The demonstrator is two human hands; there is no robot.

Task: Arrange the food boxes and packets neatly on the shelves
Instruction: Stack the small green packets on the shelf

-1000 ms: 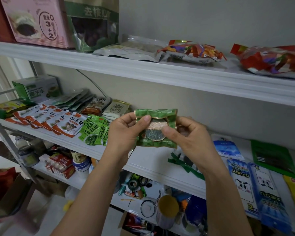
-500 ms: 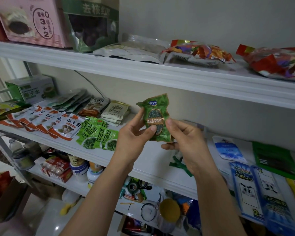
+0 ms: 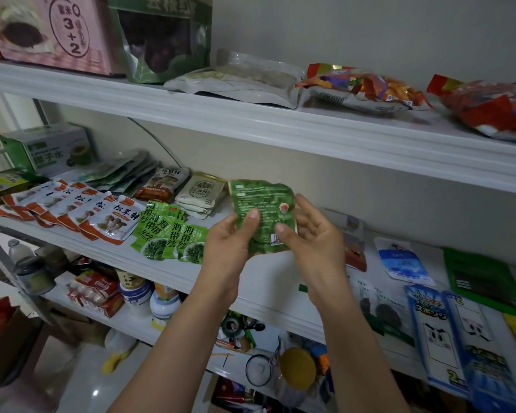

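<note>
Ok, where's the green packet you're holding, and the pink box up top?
green packet [image 3: 262, 204], head view, middle of its printed back.
pink box [image 3: 36, 34], head view, on its front face.

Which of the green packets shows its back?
The green packet held between the left hand and right hand: its fine-print back faces the camera, while the other green packets lie label-up on the middle shelf.

A home pantry: white shelves [image 3: 280, 135] above and below the hands [image 3: 227, 245] hold snack packets [image 3: 361, 90], boxes [image 3: 51, 28], jars [image 3: 297, 368] and household clutter [image 3: 239, 326].
</note>
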